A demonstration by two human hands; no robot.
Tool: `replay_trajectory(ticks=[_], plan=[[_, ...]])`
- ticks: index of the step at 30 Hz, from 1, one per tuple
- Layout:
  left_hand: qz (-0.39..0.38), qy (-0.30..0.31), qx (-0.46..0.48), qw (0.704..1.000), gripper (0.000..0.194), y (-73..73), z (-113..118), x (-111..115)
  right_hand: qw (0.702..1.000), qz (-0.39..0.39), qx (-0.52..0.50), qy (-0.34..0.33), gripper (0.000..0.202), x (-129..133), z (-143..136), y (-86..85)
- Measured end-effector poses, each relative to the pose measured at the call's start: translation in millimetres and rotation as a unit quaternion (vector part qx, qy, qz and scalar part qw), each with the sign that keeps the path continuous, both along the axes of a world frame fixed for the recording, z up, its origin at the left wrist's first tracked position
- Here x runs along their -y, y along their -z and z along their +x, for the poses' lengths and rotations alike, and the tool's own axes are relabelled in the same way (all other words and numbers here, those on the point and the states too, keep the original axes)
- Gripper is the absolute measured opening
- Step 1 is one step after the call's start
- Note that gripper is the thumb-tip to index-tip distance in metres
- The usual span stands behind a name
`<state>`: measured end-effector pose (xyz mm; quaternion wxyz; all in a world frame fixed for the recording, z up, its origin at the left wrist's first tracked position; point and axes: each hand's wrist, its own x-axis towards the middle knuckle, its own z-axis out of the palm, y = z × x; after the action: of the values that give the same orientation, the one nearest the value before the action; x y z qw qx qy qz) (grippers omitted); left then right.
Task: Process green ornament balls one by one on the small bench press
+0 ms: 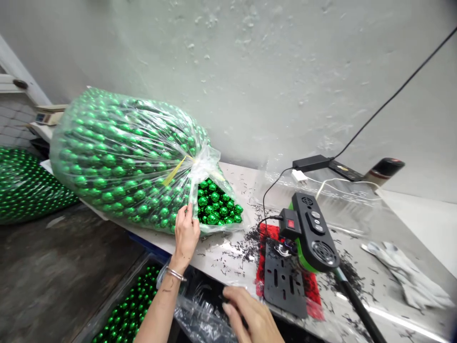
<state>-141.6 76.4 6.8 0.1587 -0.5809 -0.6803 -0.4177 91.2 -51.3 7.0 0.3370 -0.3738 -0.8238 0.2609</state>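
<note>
While your left hand (187, 231) has hold of the plastic edge (193, 193) beside the opening of the big clear bag (124, 162), the head view shows shiny green balls (216, 202) bare in the gap. Your left fingers are curled firmly over that edge; your right hand (253, 317) is loosely bent, thumb apart from the fingers, with nothing visible in its grasp.

To do this well, pinch a gathered fold rather than a single thin layer, since film like this probably tears easily. Pull gently and low, away from the knot (205, 164) and its yellow tie (174, 172), so the strain does not land there. The balls look loose and smooth, so a sharp tug could spill them across the bench (228, 247).

The bag lies on its side on the bench, its bulk stretching leftward and beyond your left hand. The opening sits just beside that hand, to its right. From your right hand, the opening is farther forward and slightly left, well apart. More green balls fill a lined bin (103, 305) below the bench, left of your left forearm. The black-and-green machine (316, 233) stands to your right.
</note>
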Motion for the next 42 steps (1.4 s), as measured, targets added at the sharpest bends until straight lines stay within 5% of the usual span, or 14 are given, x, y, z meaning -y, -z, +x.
replay_trajectory(ticks=[5, 12, 18, 23, 27, 33, 38, 42], plan=[[0.006, 0.003, 0.002, 1.000, 0.053, -1.8, -1.2, 3.5, 0.993, 0.097, -0.024, 0.056, 0.025, -55.8, -25.4, -23.1], [-0.004, 0.007, -0.023, 1.000, 0.053, -17.3, -17.4, 11.9, 0.983, 0.140, -0.001, 0.116, 0.028, -79.4, -45.1, -7.9], [-0.010, 0.010, -0.020, 1.000, 0.053, -12.5, -20.4, 13.4, 0.980, 0.122, -0.053, 0.150, 0.032, -85.4, -58.1, 8.7], [-0.011, 0.022, -0.039, 0.999, 0.054, -9.1, -11.5, 12.8, 0.955, 0.075, -0.108, 0.266, 0.049, -132.6, -74.4, 18.5], [-0.006, 0.023, -0.051, 0.998, 0.055, -8.5, -10.0, 12.1, 0.955, 0.051, -0.101, 0.274, 0.057, -168.7, -86.9, 24.3], [-0.022, 0.017, -0.085, 0.996, 0.046, -13.6, 4.4, 15.4, 0.961, 0.031, -0.096, 0.257, 0.060, -161.2, -95.7, 39.7], [-0.017, 0.115, -0.092, 0.989, 0.042, -23.1, 34.1, 8.5, 0.958, 0.036, -0.100, 0.266, 0.059, -158.5, -93.6, 44.5], [-0.085, 0.149, -0.109, 0.979, 0.042, -24.3, 48.5, -8.3, 0.954, 0.044, -0.107, 0.276, 0.061, -161.7, -87.3, 48.5]])
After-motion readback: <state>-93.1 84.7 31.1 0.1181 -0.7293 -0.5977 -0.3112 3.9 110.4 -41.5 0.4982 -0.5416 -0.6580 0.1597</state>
